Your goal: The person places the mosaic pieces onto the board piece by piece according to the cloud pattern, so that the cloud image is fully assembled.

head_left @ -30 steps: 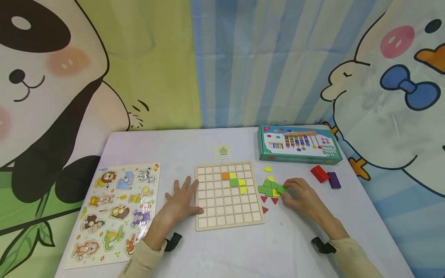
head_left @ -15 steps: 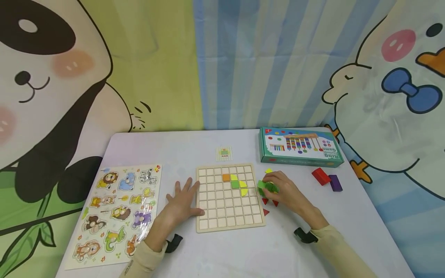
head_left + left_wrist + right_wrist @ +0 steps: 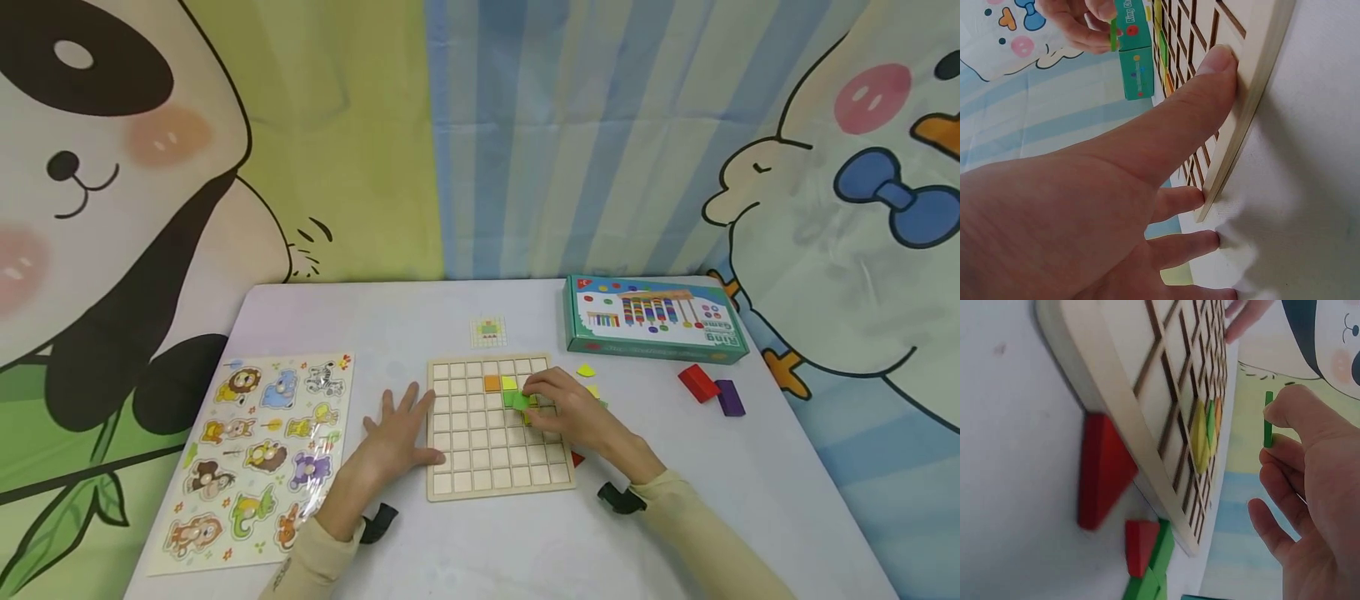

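My right hand [image 3: 573,408] pinches a thin green square tile [image 3: 1268,419] between thumb and fingertips, above the wooden grid board [image 3: 480,458]. Some pieces beneath it are partly hidden in the head view. An orange square [image 3: 492,383] and a yellow piece [image 3: 508,382] lie in the board's cells, with a green square beside them. On the board's left edge rests my left hand [image 3: 397,433], fingers spread; its thumb [image 3: 1219,62] presses the frame in the left wrist view.
Red triangles [image 3: 1107,472] and loose green pieces [image 3: 1141,584] lie along the board's right side. Behind the board is a small pattern card [image 3: 489,331]. A boxed game [image 3: 660,350], a red block [image 3: 698,382] and a purple block [image 3: 731,398] stand right; an animal puzzle [image 3: 255,458] lies left.
My right hand has gone from the loose pile at the right, picked up a green tile and carried it left over the board. My left hand stays on the board's edge.
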The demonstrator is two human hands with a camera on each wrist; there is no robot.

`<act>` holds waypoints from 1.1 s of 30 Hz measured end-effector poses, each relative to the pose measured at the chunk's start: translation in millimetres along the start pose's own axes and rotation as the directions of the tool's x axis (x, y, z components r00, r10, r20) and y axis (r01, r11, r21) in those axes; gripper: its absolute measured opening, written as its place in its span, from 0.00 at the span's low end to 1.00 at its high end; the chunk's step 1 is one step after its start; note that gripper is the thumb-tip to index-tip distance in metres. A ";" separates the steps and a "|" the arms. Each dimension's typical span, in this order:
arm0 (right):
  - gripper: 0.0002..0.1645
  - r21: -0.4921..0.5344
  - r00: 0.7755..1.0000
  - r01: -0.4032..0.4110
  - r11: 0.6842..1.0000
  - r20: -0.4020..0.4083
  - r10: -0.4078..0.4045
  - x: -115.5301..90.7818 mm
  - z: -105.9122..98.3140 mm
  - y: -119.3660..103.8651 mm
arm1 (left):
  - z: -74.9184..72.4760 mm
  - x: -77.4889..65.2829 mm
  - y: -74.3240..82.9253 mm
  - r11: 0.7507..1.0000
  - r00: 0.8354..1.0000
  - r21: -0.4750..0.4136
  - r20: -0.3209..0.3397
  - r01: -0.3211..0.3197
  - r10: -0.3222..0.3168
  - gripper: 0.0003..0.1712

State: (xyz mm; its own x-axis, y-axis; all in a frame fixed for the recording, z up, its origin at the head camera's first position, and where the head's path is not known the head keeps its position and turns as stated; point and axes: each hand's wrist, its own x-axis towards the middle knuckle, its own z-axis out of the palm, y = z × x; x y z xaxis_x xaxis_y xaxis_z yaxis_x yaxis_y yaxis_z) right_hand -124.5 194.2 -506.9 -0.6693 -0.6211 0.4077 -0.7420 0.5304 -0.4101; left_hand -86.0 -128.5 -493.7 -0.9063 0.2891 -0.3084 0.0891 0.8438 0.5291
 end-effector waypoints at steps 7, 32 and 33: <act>0.17 -0.070 0.998 0.032 0.997 0.049 -0.029 -0.8 14.9 -0.5 | -0.7 0.5 0.1 1.000 1.000 0.021 -0.004 -0.003 0.003 0.60; 0.17 -0.102 0.992 0.047 0.994 0.120 -0.034 -1.3 20.5 -1.1 | 0.6 1.6 -0.3 1.000 1.000 0.002 -0.004 0.002 -0.002 0.60; 0.17 -0.104 0.992 0.047 0.993 0.121 -0.034 -1.3 20.7 -0.9 | 0.5 1.5 -0.4 1.000 1.000 0.003 -0.004 0.002 -0.002 0.60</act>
State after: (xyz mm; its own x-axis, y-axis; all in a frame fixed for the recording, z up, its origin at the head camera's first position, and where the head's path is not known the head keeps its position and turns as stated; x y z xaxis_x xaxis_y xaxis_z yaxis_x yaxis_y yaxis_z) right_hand -122.2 182.6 -524.0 -0.6342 -0.7040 0.3195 -0.7723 0.5581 -0.3033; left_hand -87.2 -128.2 -494.8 -0.9080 0.2860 -0.3062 0.0888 0.8456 0.5264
